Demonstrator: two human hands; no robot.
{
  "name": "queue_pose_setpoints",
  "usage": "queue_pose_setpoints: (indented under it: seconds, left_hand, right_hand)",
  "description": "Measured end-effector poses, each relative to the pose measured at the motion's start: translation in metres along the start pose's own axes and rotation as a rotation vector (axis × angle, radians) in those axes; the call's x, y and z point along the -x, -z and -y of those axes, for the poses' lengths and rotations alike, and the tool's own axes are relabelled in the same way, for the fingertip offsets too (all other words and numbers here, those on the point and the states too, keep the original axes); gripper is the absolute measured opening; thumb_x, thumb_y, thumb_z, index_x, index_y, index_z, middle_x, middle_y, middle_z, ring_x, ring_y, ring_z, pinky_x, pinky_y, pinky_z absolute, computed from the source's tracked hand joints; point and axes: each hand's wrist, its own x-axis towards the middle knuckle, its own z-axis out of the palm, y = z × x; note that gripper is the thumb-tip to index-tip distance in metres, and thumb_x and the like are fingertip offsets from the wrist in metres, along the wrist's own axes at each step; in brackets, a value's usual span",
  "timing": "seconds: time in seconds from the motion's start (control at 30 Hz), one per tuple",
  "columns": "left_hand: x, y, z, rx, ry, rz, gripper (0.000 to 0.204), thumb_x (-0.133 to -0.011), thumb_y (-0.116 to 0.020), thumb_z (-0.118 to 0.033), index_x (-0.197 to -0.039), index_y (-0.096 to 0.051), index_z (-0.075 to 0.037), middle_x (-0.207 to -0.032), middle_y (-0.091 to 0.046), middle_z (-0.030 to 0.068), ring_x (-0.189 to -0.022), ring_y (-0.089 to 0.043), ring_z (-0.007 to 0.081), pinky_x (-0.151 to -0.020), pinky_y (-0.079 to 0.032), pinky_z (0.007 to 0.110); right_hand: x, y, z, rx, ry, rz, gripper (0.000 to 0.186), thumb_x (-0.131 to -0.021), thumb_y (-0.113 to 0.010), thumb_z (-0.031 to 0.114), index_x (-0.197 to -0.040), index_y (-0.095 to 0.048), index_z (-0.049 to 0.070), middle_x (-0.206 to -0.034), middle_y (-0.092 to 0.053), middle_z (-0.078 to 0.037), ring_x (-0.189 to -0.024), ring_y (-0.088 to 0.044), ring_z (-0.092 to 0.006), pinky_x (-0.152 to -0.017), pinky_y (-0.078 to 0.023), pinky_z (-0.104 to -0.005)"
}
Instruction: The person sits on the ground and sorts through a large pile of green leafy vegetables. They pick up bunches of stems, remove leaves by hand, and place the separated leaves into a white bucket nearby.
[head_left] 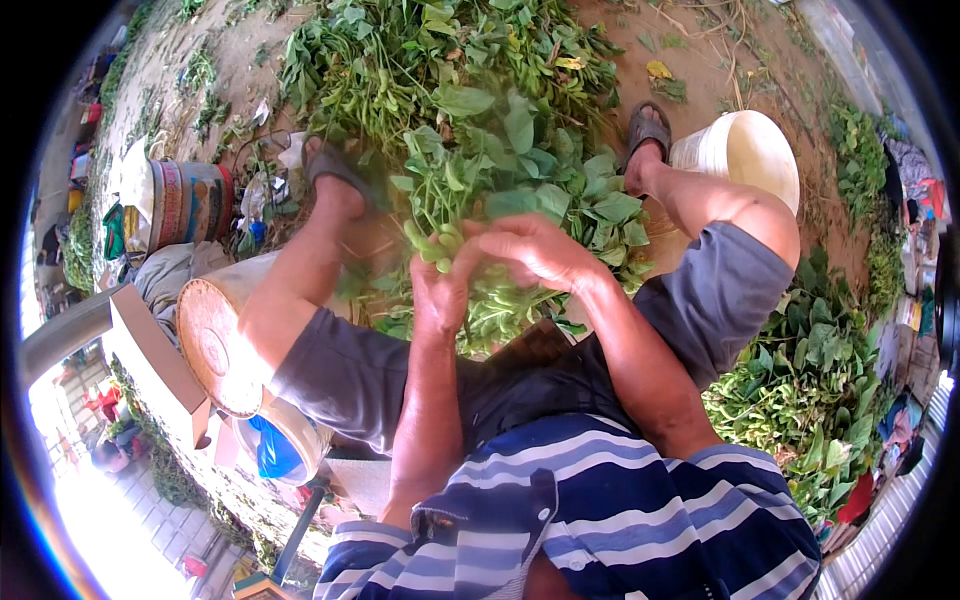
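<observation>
Grasping pods (pixel 433 245) in left hand (pixel 440 288), unable to judge blurred grip of right hand (pixel 537 250), seemingly partway, with heaped plants (pixel 455 65) left.

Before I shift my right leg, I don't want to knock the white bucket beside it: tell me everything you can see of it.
The white bucket looks like plastic: round, with ridged bands near its wide, uncovered mouth and a cream-coloured inside. It stands, perhaps tilted, on the brown ground beyond your right leg, whose shin hides part of its wall; whether they touch is unclear. No handle shows. Your left hand and right hand are both away from it.
</observation>
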Motion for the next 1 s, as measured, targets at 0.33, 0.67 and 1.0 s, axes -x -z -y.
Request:
queue_pose_setpoints:
  seconds: [0.33, 0.67, 1.0]
  left_hand:
    - [0.0, 0.002, 0.006, 0.361, 0.102, -0.008, 0.024, -0.084, -0.066, -0.006, -0.106, -0.06, -0.001, -0.107, -0.062, 0.0077, -0.092, -0.061, 0.0175, -0.084, -0.05, 0.031]
    - [-0.002, -0.001, 0.007, 0.372, 0.044, 0.136, 0.03, -0.085, -0.056, -0.002, -0.114, -0.056, 0.003, -0.126, -0.056, 0.0155, -0.106, -0.058, 0.0228, -0.095, -0.046, 0.036]
    - [-0.005, 0.011, -0.008, -0.019, 0.025, 0.087, 0.018, -0.092, -0.06, -0.008, -0.108, -0.059, -0.001, -0.093, -0.063, 0.0065, -0.092, -0.059, 0.0177, -0.085, -0.047, 0.031]
  right_hand:
    - [-0.01, 0.002, -0.02, -0.259, -0.027, -0.009, 0.036, -0.094, -0.056, 0.022, -0.122, -0.061, 0.0, -0.091, -0.064, -0.002, -0.062, -0.052, -0.0039, -0.042, -0.034, -0.0176]
    - [-0.006, -0.011, -0.011, -0.306, -0.07, -0.072, 0.016, -0.091, -0.044, 0.012, -0.092, -0.058, 0.007, -0.065, -0.043, 0.0, -0.049, -0.034, -0.0067, -0.042, -0.023, -0.0237]
    - [-0.006, 0.01, -0.011, 0.086, -0.024, -0.351, 0.018, -0.091, -0.059, 0.02, -0.092, -0.069, 0.005, -0.063, -0.054, 0.003, -0.045, -0.039, -0.0039, -0.04, -0.03, -0.0203]
